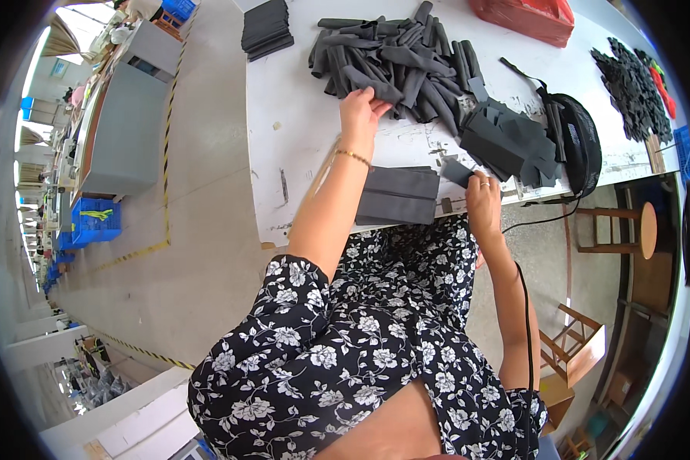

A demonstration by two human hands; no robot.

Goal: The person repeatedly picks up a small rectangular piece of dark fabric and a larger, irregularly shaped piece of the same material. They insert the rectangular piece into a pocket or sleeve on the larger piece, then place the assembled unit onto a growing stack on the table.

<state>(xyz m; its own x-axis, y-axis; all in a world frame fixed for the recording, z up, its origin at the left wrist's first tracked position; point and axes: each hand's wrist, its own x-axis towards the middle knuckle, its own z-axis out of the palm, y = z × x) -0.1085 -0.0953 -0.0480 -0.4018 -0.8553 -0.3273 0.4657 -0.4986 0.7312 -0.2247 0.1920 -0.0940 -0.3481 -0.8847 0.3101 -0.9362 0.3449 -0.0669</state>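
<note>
My left hand (363,115) reaches to the near edge of a heap of dark grey rolled fabric pieces (406,57). Its thumb and fingers are closed on the end of one rolled fabric piece (372,83). Close to the table's front edge, my right hand (483,201) pinches a small dark grey rectangular card (458,172). Between my arms lies a flat stack of dark grey fabric pieces (399,196). Just beyond my right hand is a loose pile of similar dark cards (510,138).
On the white table (284,115) are a folded dark stack (267,29), a red plastic bag (525,17), a black bag (573,142) with a cord, and a heap of dark scraps (632,88). Wooden stools (617,230) stand at the right. Blue crates (96,220) lie across the aisle.
</note>
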